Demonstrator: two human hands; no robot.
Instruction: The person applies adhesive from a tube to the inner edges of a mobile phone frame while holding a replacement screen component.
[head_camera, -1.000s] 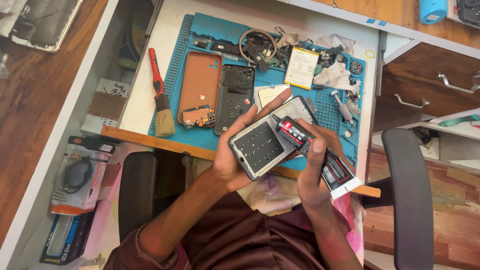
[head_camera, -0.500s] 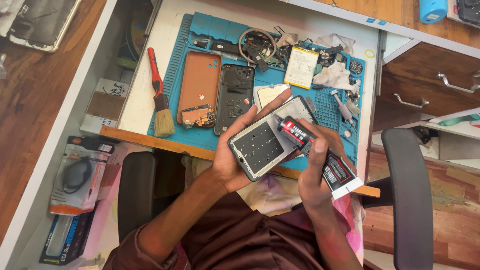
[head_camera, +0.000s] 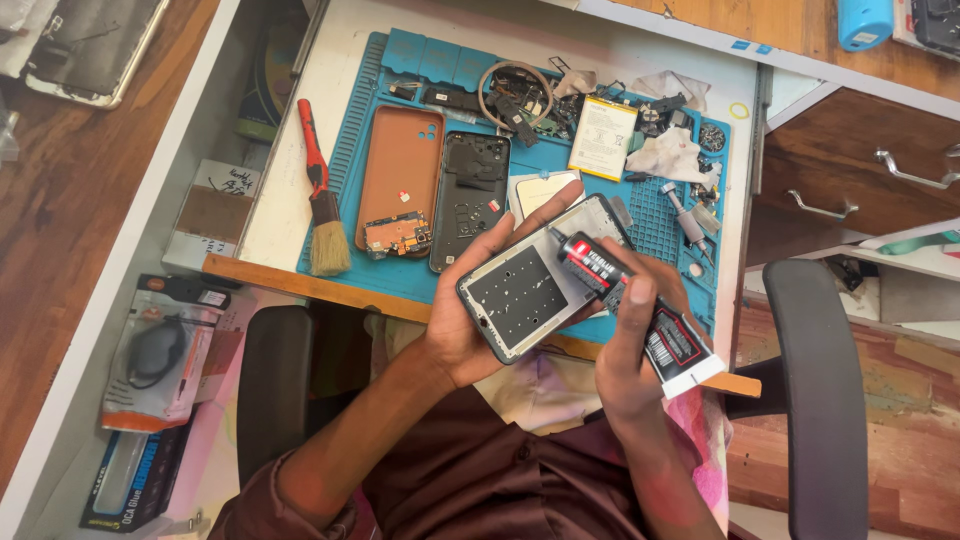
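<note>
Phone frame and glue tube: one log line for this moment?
left hand: holds phone frame | right hand: holds glue tube, nozzle on frame | below: blue mat

Matt metal phone frame (head_camera: 530, 290), glossy glue tube (head_camera: 640, 315)

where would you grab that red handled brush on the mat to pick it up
Take the brush by its red handle, from above. The handle is long, slim and bare, lying flat along the blue mat's left edge, with the bristles pointing toward the person.
</note>
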